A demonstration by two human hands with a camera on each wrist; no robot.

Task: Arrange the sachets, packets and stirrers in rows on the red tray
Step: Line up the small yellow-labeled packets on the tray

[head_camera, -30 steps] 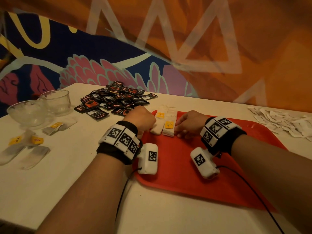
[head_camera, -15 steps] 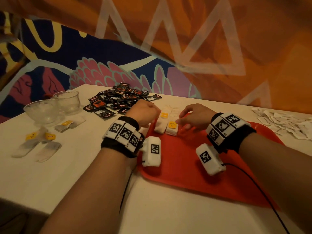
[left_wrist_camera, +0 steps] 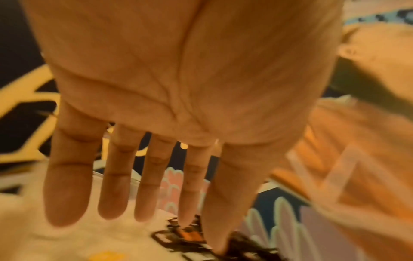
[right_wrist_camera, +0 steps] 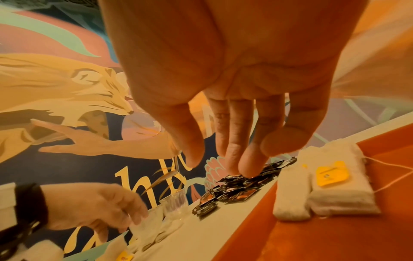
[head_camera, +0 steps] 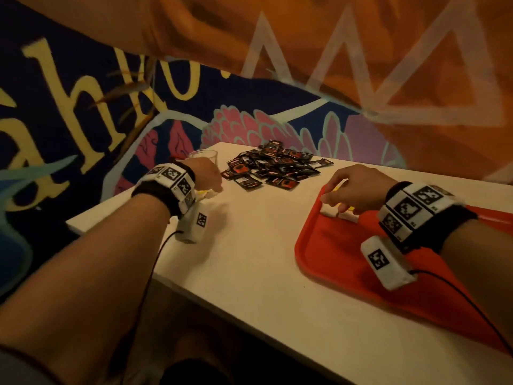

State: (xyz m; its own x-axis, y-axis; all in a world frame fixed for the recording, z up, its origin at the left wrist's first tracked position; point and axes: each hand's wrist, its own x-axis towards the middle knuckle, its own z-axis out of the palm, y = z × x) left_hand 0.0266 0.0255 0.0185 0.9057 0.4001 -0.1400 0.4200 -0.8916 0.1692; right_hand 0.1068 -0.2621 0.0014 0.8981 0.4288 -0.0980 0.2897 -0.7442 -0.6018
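With fingers spread and empty, the left hand should pinch one tea bag by the glass while the slack, empty right hand steadies the pair on the tray.

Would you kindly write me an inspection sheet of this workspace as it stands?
Surface: white table, red tray at its right.
Job's things: two white tea bags side by side on the tray's far left corner; dark sachets heaped on the table.
Clutter: glass cups near the left hand.
Grips: left hand open, empty; right hand open above the tea bags.
Cables: black lead from the left wrist unit.
Surroundings: painted mural wall.
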